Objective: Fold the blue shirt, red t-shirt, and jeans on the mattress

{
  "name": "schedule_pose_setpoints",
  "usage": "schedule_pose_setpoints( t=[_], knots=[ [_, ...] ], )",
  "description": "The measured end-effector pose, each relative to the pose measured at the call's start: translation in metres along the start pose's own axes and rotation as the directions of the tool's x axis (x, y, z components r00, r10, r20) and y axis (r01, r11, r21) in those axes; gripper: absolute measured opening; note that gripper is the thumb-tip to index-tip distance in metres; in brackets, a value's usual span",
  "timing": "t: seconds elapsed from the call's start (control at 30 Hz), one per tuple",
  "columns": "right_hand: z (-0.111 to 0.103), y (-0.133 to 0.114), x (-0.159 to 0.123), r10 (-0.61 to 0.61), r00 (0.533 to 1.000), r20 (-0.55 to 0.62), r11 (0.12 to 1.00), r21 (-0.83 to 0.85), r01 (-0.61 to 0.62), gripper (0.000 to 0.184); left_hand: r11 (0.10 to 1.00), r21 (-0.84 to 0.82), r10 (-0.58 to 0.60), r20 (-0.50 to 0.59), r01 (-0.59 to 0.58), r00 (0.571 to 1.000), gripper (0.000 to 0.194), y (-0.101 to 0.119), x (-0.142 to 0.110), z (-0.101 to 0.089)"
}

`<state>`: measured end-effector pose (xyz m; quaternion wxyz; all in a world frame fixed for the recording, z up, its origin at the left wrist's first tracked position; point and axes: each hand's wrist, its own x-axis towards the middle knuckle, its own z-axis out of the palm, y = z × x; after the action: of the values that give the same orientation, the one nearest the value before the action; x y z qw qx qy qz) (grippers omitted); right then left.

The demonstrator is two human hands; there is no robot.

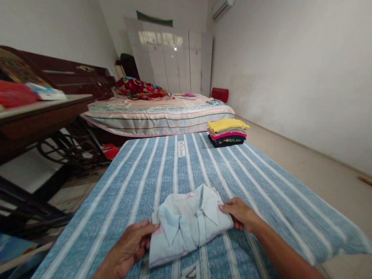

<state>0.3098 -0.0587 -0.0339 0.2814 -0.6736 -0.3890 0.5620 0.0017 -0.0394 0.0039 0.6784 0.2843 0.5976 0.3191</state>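
Observation:
A pale blue collared shirt (pixel 188 226), folded into a compact bundle with its collar uppermost, lies near the front of the blue striped bedspread (pixel 145 166). My left hand (pixel 130 244) grips its left edge, thumb on top and fingers curled underneath. On the opposite side, my right hand (pixel 240 214) pinches the shirt's right edge just below the shoulder. Pink patches show on the cloth by both thumbs. Farther back on the right stands a neat stack of folded clothes (pixel 226 133), yellow on top, with grey, tan, pink and black layers beneath.
Beyond the bedspread is a bed (pixel 157 116) with a red floral blanket (pixel 139 89). A dark wooden table (pixel 43 110) with an iron treadle base stands at left. Bare floor (pixel 290 151) runs along the right wall. White wardrobes (pixel 174 62) line the back.

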Motion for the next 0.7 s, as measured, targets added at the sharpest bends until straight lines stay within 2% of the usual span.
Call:
schedule_pose_setpoints(
  t=[0.1,0.23,0.4,0.53,0.7],
  knots=[
    [-0.001,-0.002,0.005,0.018,0.999,0.038,1.0,0.02,-0.019,0.028,0.996,0.075,0.052,-0.028,-0.05,0.998,0.029,-0.003,0.005,-0.005],
    [-0.001,0.003,0.011,-0.017,0.998,0.055,0.999,0.037,0.015,0.026,0.981,0.178,0.09,-0.081,-0.074,0.993,0.031,-0.003,0.006,-0.007],
    [0.0,0.005,0.007,-0.058,0.997,0.056,0.998,-0.017,0.059,0.023,0.988,0.126,0.095,-0.061,-0.087,0.994,0.032,0.007,-0.005,0.007],
    [0.002,0.0,0.001,-0.117,0.991,-0.062,0.973,-0.207,0.102,0.021,0.999,-0.018,0.039,-0.08,-0.041,0.996,0.029,0.009,-0.006,0.016],
    [0.004,-0.002,-0.002,-0.268,0.932,-0.242,0.917,-0.361,0.17,0.024,0.994,-0.094,-0.054,-0.073,0.047,0.996,0.028,0.006,0.001,0.017]
  ],
)
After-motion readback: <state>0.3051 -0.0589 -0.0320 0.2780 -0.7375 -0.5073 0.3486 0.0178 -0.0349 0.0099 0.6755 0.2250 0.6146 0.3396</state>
